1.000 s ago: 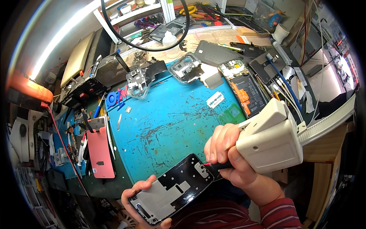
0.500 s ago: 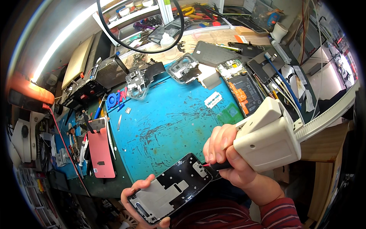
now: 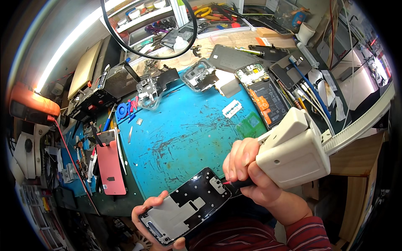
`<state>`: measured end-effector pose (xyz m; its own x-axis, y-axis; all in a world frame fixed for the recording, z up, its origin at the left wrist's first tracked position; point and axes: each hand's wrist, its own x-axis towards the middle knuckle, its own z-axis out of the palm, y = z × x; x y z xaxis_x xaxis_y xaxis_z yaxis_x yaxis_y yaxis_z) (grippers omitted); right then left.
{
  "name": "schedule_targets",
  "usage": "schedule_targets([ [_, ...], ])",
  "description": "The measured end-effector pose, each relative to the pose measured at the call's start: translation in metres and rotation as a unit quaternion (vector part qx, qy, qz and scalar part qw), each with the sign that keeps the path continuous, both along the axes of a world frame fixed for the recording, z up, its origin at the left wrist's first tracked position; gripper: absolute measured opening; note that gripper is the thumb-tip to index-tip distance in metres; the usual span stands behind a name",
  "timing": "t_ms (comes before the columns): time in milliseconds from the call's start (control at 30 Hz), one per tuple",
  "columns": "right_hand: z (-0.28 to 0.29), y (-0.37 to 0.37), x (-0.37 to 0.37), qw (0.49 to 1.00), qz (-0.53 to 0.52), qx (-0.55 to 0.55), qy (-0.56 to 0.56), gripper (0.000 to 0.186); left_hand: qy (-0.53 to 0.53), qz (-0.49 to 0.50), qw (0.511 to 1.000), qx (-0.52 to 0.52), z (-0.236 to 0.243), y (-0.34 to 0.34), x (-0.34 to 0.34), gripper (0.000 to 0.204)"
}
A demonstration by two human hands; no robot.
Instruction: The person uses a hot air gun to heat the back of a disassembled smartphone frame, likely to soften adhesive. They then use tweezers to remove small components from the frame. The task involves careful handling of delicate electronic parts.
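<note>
My left hand (image 3: pixel 145 206) grips a phone frame (image 3: pixel 181 214) by its left end, fingers along the far edge and thumb at the near edge. The frame is tilted, its black and grey inner face upward. In my right hand (image 3: pixel 267 193) is a cream-coloured dispensing gun (image 3: pixel 293 161) with a long ribbed rod (image 3: pixel 364 123) running off to the right. A black nozzle (image 3: pixel 242 183) comes out below my fingers, and its pink tip (image 3: pixel 227 183) sits at the frame's right end; whether it touches I cannot tell.
The blue mat (image 3: pixel 167 142) carries a razor blade (image 3: pixel 232 108), a green translucent piece (image 3: pixel 250 124) and an opened phone (image 3: pixel 268 100). A pink phone back (image 3: pixel 111 167) lies at left, near an orange multimeter (image 3: pixel 33 102). A black cable loop (image 3: pixel 194 25) hangs overhead.
The whole view has shifted very slightly left. Both hands keep their grips, and the nozzle tip stays by the frame's right end.
</note>
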<state>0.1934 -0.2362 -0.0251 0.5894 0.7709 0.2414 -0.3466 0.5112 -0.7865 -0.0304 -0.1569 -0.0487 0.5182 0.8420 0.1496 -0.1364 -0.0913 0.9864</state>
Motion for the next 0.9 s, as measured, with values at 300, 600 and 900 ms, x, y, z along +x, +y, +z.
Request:
schedule_targets([
  [300,-0.001,-0.004,0.003,1.0,0.013,0.006,-0.008,0.014,-0.006,0.001,1.0,0.017,-0.001,0.0,0.002,0.117],
  [600,-0.002,-0.006,0.003,1.0,0.023,0.01,0.01,0.015,-0.009,-0.001,1.0,0.015,0.0,0.0,0.002,0.117],
  [900,0.002,-0.011,0.005,0.995,-0.061,0.075,0.004,0.026,0.003,-0.011,0.998,0.066,-0.003,-0.001,-0.003,0.116],
])
